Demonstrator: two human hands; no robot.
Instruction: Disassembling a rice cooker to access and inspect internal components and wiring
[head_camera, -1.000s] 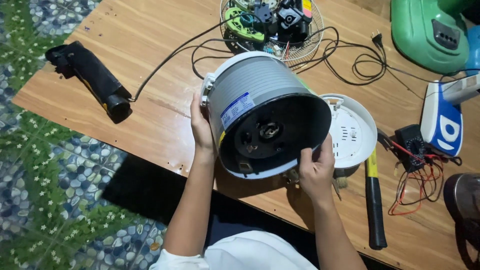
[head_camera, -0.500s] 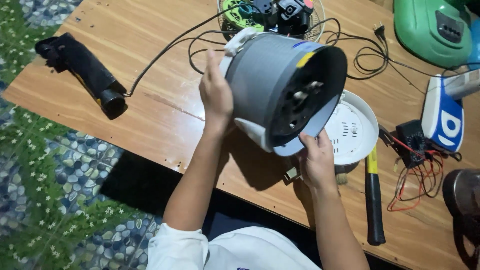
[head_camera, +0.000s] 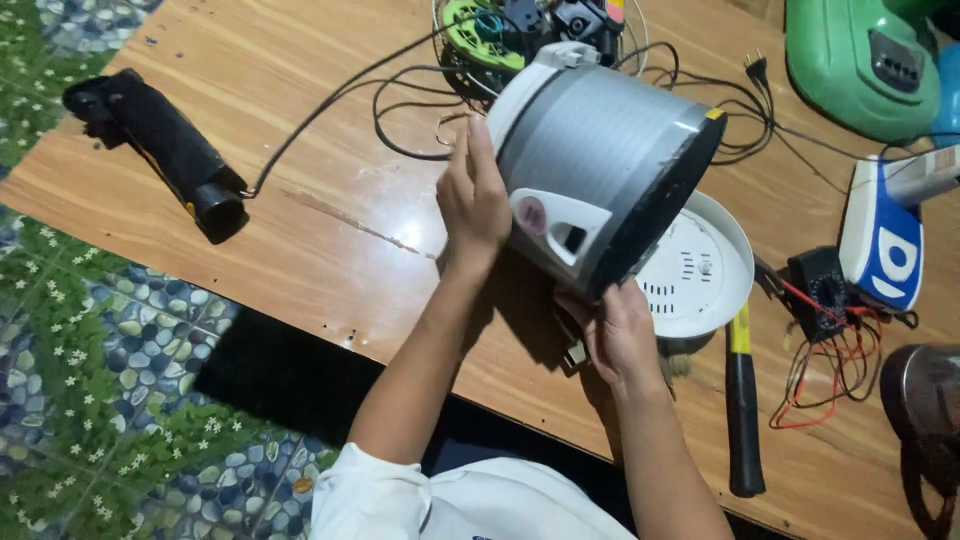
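Note:
A grey and white rice cooker body (head_camera: 600, 165) is tilted on its side above the wooden table (head_camera: 300, 230), its open black underside turned to the right. My left hand (head_camera: 472, 195) presses flat against its left wall. My right hand (head_camera: 618, 335) grips its lower rim from beneath. A white round base plate (head_camera: 700, 270) with vent slots lies on the table just behind the cooker, partly hidden by it.
A black tube-shaped tool (head_camera: 160, 150) with a cable lies at the far left. A wire basket of parts (head_camera: 520, 25) sits at the back. A hammer (head_camera: 742, 400), a multimeter with red leads (head_camera: 825, 300), a green casing (head_camera: 860, 65) and a blue-white appliance (head_camera: 885, 245) lie on the right.
The cooker body has been turned: its open underside faced me a second ago and now points right. My left hand slid along its side; my right hand stayed under the rim.

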